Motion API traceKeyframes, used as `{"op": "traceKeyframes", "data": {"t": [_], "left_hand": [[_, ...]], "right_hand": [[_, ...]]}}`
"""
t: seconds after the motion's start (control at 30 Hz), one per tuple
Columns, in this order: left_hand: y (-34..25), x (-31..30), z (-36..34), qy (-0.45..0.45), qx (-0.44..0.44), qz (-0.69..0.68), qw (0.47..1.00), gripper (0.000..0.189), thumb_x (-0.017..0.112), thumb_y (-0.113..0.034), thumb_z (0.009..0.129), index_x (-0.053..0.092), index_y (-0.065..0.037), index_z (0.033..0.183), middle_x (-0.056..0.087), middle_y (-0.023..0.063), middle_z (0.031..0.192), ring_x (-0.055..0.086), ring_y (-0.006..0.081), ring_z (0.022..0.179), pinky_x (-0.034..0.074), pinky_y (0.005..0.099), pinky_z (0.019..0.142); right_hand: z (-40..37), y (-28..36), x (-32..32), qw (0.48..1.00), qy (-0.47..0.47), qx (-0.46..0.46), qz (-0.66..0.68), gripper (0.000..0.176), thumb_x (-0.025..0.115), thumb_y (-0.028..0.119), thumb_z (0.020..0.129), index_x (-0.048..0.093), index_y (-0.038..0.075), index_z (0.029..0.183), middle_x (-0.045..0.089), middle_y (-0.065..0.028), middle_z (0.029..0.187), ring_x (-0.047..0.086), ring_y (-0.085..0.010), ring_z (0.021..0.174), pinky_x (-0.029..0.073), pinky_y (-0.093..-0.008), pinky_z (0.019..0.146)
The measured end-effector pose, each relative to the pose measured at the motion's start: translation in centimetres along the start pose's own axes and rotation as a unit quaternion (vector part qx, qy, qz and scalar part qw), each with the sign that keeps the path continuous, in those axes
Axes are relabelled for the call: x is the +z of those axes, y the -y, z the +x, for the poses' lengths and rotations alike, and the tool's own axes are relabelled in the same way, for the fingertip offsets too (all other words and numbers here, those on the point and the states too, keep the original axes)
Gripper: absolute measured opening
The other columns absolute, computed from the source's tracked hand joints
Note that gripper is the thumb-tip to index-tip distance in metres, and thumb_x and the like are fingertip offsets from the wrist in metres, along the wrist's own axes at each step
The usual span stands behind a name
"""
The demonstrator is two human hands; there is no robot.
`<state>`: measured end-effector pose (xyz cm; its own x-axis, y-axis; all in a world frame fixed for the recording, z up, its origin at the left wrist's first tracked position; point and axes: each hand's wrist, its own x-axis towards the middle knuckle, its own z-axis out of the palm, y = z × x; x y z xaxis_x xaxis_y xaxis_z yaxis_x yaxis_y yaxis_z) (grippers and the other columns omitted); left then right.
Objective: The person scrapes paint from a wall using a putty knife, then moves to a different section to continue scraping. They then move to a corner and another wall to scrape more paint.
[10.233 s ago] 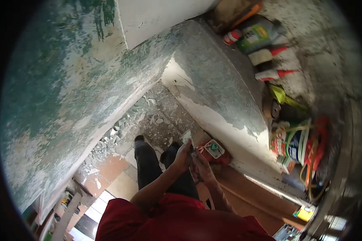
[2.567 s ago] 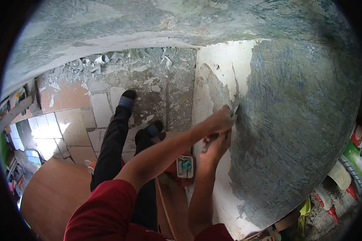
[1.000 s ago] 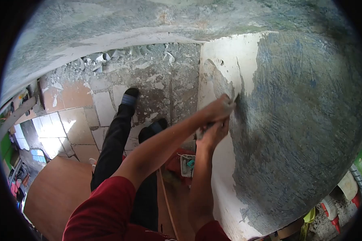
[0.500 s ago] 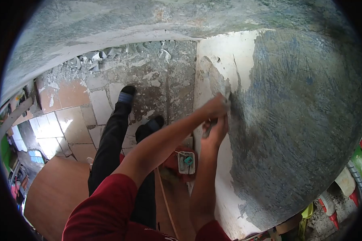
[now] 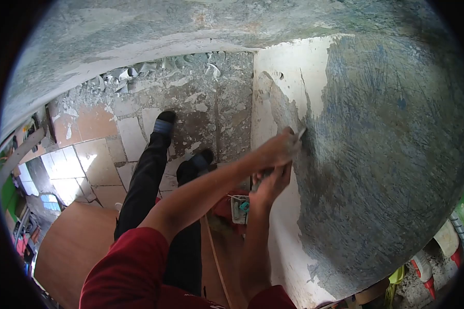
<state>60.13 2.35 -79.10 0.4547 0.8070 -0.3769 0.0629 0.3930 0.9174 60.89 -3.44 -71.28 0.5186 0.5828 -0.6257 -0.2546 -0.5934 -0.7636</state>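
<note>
My left hand [image 5: 281, 150] is closed on a scraper [image 5: 301, 134], whose pale blade touches the wall at the border between the grey coating [image 5: 366, 154] and the bare white patch [image 5: 278, 206]. Just below it, my right hand [image 5: 271, 185] has its fingers curled around a dark object that I cannot make out, close to the wall. A bare, brownish patch [image 5: 279, 103] and a crack show on the wall above both hands.
Peeled flakes [image 5: 126, 73] lie along the wall base on the tiled floor [image 5: 100, 162]. A curved brown board [image 5: 75, 247] stands at lower left. Below my hands is a box [image 5: 239, 208] with a teal item. Tubes with red tips [image 5: 425, 270] lie at lower right.
The scraper blade and my left hand have shifted slightly along the wall. My right hand has moved a little left and down, away from the wall.
</note>
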Motion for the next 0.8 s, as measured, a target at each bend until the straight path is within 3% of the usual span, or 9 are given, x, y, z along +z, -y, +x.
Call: {"op": "traceKeyframes", "data": {"t": [0.1,0.2,0.27,0.3,0.37,0.5,0.6,0.7,0.8], "left_hand": [[1.5,1.8,0.4,0.064,0.060,0.083,0.993,0.039,0.040,-0.026,0.094,0.055,0.009,0.100,0.049,0.0230,0.107,0.053,0.0368,0.096,0.043,0.0403,0.087],[-0.4,0.9,0.2,0.028,0.151,0.292,0.944,0.039,0.040,-0.027,0.096,0.056,0.007,0.104,0.050,0.0208,0.102,0.051,0.0335,0.094,0.044,0.0336,0.084],[-2.1,0.9,-0.5,-0.042,0.035,0.053,0.997,0.044,0.040,-0.034,0.096,0.056,0.007,0.106,0.052,0.0181,0.097,0.053,0.0291,0.089,0.047,0.0294,0.076],[-3.1,1.0,-0.8,-0.076,-0.024,-0.070,0.994,0.047,0.040,-0.037,0.096,0.056,0.006,0.107,0.053,0.0167,0.094,0.054,0.0269,0.087,0.048,0.0273,0.072],[-5.3,0.7,-2.0,-0.106,-0.052,-0.149,0.982,0.053,0.039,-0.044,0.096,0.055,0.004,0.109,0.055,0.0130,0.087,0.056,0.0224,0.082,0.048,0.0263,0.061],[-8.4,-1.0,-2.9,-0.018,-0.296,-0.326,0.898,0.058,0.041,-0.052,0.093,0.054,0.001,0.114,0.058,0.0083,0.079,0.058,0.0139,0.068,0.047,0.0248,0.045],[-6.0,-1.9,-2.6,0.223,-0.224,-0.561,0.765,0.052,0.045,-0.052,0.092,0.056,-0.003,0.107,0.058,0.0057,0.074,0.056,0.0116,0.063,0.047,0.0236,0.043],[-4.9,1.1,-0.3,0.148,-0.266,-0.662,0.685,0.046,0.048,-0.055,0.089,0.054,-0.010,0.090,0.056,0.0021,0.072,0.055,0.0114,0.062,0.049,0.0226,0.046],[-5.0,2.2,0.8,0.127,-0.229,-0.707,0.657,0.047,0.047,-0.060,0.087,0.045,-0.016,0.072,0.050,-0.0022,0.063,0.052,0.0132,0.060,0.048,0.0229,0.048]], "right_hand": [[-1.1,0.6,-1.6,1.000,-0.011,0.002,-0.010,0.020,0.049,0.028,0.092,0.053,0.010,0.100,0.042,0.0007,0.061,0.040,-0.0074,0.045,0.030,-0.0231,0.038],[-0.8,2.3,-1.4,1.000,0.017,0.009,-0.014,0.022,0.049,0.029,0.092,0.053,0.010,0.103,0.042,0.0011,0.061,0.040,-0.0067,0.045,0.030,-0.0219,0.037],[-1.3,3.2,-1.3,1.000,0.023,0.012,0.002,0.024,0.049,0.029,0.093,0.054,0.010,0.106,0.042,0.0013,0.062,0.040,-0.0061,0.045,0.029,-0.0206,0.036],[-1.7,4.1,-1.1,0.999,0.025,0.016,0.015,0.026,0.049,0.029,0.093,0.053,0.010,0.110,0.042,0.0012,0.063,0.040,-0.0059,0.045,0.029,-0.0200,0.036],[-2.8,5.9,-1.0,0.999,0.031,0.023,0.037,0.030,0.049,0.028,0.093,0.052,0.010,0.117,0.043,0.0012,0.065,0.040,-0.0055,0.046,0.030,-0.0189,0.036],[-2.7,7.1,-3.2,0.986,0.084,0.071,0.123,0.043,0.046,0.023,0.094,0.040,0.012,0.135,0.044,-0.0011,0.071,0.042,-0.0075,0.047,0.031,-0.0213,0.035],[-2.6,7.9,-3.3,0.989,0.080,0.082,0.089,0.045,0.046,0.021,0.094,0.038,0.013,0.137,0.045,-0.0008,0.072,0.042,-0.0071,0.048,0.031,-0.0212,0.035],[-2.5,9.0,-2.3,0.997,0.056,0.054,0.019,0.044,0.047,0.020,0.093,0.039,0.013,0.136,0.046,-0.0006,0.072,0.043,-0.0066,0.047,0.030,-0.0206,0.034],[-2.1,9.1,-2.4,0.996,0.091,0.007,-0.005,0.039,0.049,0.019,0.093,0.043,0.013,0.131,0.047,-0.0002,0.070,0.042,-0.0064,0.043,0.028,-0.0204,0.032]]}}
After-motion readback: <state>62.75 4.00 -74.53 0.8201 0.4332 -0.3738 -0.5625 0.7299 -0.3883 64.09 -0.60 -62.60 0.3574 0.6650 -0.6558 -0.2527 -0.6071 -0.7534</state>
